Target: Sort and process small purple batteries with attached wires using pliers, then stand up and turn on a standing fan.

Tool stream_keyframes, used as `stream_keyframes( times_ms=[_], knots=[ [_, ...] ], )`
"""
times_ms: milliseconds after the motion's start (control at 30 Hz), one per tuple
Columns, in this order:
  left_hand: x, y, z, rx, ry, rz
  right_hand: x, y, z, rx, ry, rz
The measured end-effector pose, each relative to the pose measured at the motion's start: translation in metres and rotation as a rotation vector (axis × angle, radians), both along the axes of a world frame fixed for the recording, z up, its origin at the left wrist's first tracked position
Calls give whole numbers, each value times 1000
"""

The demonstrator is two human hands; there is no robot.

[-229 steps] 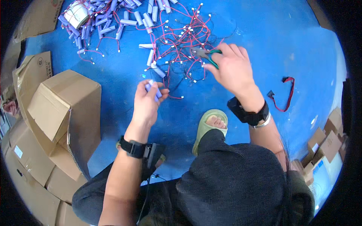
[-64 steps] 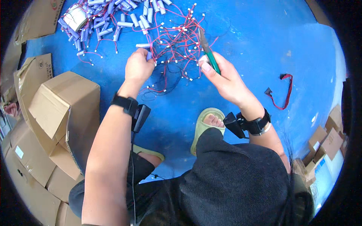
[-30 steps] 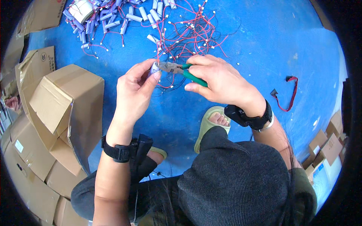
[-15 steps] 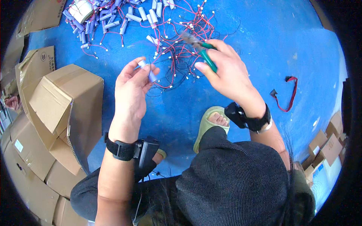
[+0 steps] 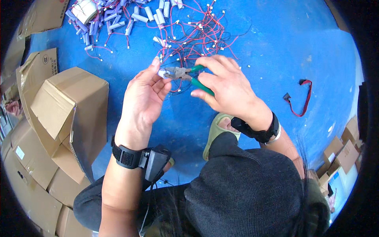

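Note:
Between the fingertips of my left hand [image 5: 144,93] is a light-purple cylindrical battery cell [image 5: 162,73], mostly covered by the fingers and the tool. My right hand [image 5: 229,85] grips green-handled pliers [image 5: 204,86] with the handles spread apart. The metal jaws lie at the end of the cell; whether they pinch a wire there is too small to tell. Just beyond both hands lies a tangle of red and black wires [image 5: 197,33] with small white connectors. More purple cells [image 5: 118,25] are heaped at the far left, with wires attached to several.
An open cardboard box [image 5: 89,102] stands to the left, beside several flattened cartons [image 5: 35,158]. On the blue floor [image 5: 272,59] at the right lies a red and black strap [image 5: 306,100]. Smaller cardboard boxes [image 5: 347,156] sit at the far right. My green slipper [image 5: 213,138] is below the hands.
My right hand has brought the pliers down and left to the cell in my left hand. The left hand has turned, so the cell now points toward the jaws.

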State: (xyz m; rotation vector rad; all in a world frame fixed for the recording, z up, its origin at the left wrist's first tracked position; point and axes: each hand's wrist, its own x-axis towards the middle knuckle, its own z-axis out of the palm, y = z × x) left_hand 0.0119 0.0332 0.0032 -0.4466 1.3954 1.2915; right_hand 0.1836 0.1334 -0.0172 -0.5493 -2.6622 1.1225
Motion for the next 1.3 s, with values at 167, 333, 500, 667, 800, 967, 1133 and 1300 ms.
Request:
stream_keyframes(
  times_ms=[167, 333, 500, 667, 800, 967, 1133, 1300],
  knots=[
    [4, 3, 6, -29, -126, 17, -1, 6, -4, 378, 43, -59],
    [13, -2, -2, 155, 767, -517, -5, 10, -12, -34, 55, -126],
    [4, -6, -8, 106, 1120, -764, -6, 13, -13, -169, 4, -35],
    [8, 8, -6, -226, 990, -1095, -3, 2, -28, 350, -164, -49],
    [6, -8, -28, -252, 526, -725, -4, 10, -28, 432, -204, -334],
    [-29, 9, -36, 14, 697, -201, 20, 32, -32, 321, -356, -147],
    [-47, 44, -73, -415, 782, -612, 31, 31, -19, 169, -347, -178],
    [-59, 53, -109, -555, 1083, -858, 24, 23, -22, 106, -317, -162]
  ],
)
